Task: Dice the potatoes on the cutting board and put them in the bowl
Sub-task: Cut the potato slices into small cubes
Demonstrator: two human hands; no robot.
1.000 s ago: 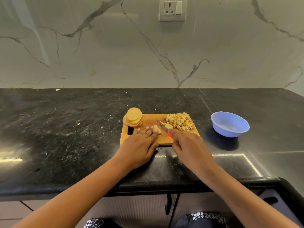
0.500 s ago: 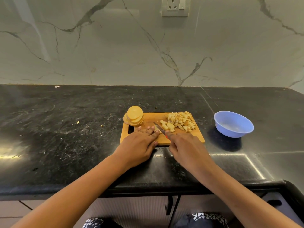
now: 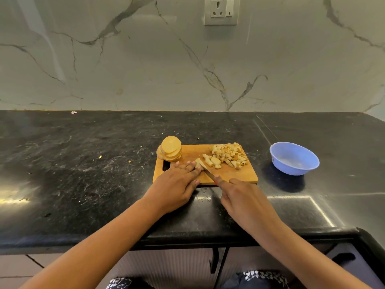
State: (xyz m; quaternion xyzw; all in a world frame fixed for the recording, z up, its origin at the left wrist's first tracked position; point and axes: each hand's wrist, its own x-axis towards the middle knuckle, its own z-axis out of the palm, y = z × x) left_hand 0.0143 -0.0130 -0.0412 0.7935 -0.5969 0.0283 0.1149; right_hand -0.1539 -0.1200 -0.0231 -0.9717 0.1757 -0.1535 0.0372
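Observation:
A wooden cutting board (image 3: 239, 176) lies on the black counter. A stack of round potato slices (image 3: 170, 150) stands at its far left corner. A heap of diced potato (image 3: 228, 155) covers its far right part. My left hand (image 3: 177, 184) lies flat on the board, fingertips pressing a small potato piece (image 3: 198, 162). My right hand (image 3: 243, 197) grips a red-handled knife (image 3: 208, 173), whose blade rests right beside that piece. The blue bowl (image 3: 294, 158) stands to the right of the board and looks empty.
Small potato crumbs (image 3: 100, 157) dot the black counter (image 3: 83, 174) left of the board. A marble wall with a power socket (image 3: 221, 10) rises behind. The counter's front edge runs just below my wrists.
The knife has moved left, from beside the diced heap to the piece under my left fingertips. Freshly cut strips now lie at the heap's left edge. The view tilted down slightly.

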